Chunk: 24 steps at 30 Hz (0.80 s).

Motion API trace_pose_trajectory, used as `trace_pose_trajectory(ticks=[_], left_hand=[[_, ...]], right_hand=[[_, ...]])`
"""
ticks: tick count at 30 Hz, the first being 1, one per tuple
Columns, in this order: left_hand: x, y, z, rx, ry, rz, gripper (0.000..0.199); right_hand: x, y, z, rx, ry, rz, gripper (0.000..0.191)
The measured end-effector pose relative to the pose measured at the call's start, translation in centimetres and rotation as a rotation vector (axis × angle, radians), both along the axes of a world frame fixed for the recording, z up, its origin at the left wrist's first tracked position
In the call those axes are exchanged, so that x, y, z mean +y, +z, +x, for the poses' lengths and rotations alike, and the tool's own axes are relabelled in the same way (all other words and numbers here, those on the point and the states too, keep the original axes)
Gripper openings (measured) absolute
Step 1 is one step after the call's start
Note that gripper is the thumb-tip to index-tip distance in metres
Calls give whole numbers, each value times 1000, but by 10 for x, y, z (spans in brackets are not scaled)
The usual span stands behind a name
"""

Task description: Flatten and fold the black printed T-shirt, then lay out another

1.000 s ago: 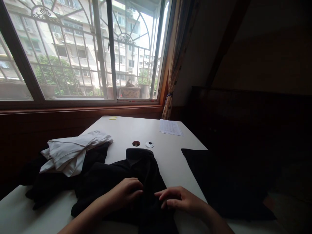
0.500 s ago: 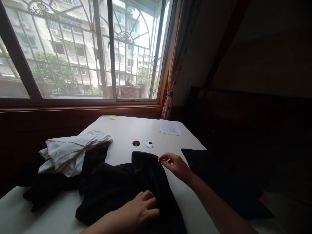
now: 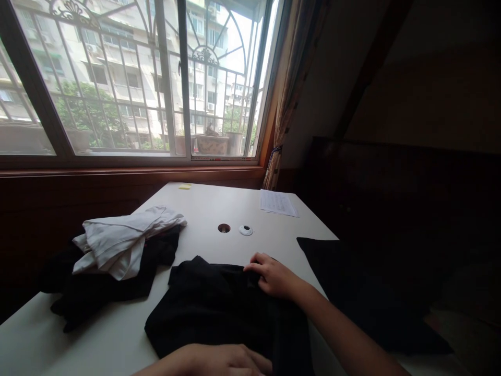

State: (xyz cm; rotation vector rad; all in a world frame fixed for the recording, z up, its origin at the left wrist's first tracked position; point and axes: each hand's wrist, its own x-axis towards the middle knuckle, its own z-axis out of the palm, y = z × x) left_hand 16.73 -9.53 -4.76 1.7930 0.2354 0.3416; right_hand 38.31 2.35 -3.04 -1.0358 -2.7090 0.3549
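A black garment (image 3: 211, 308) lies folded over on the white table in front of me. My right hand (image 3: 272, 274) is at its far right edge, with fingers bent and closed on the cloth. Low in the view, my left hand (image 3: 230, 359) is on the near part of the same garment. Its fingers reach to a fold on the right and appear closed on the cloth; the lower part of this hand is cut off by the picture's edge.
On the left, a white garment (image 3: 113, 240) lies on top of dark clothes (image 3: 105, 290). Another dark cloth (image 3: 336, 277) hangs over the table's right edge. Papers (image 3: 278, 202), a yellow note (image 3: 185, 186), a round hole (image 3: 224, 228) and its white cover (image 3: 246, 230) are farther back.
The garment's raised far edge has come down toward me and flattened. My right hand has moved slightly nearer and lower with the cloth; my left hand has slid down toward the bottom edge.
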Motion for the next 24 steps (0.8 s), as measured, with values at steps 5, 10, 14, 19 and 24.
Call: trace_pose_trajectory(ticks=[5, 10, 14, 19, 24], left_hand=[[0, -1, -4, 176, 50, -114, 42], [0, 12, -12, 385, 195, -256, 8], [-2, 27, -15, 97, 201, -322, 19], [-5, 24, -10, -31, 100, -319, 20], [-6, 2, -8, 86, 10, -158, 35]], right_hand=[[-1, -11, 58, -52, -330, 48, 40], [0, -9, 110, 50, -570, 105, 22], [-1, 13, 144, 370, -674, 193, 27], [-12, 42, 174, 600, -860, 278, 40], [-17, 31, 187, 818, -988, 287, 40]])
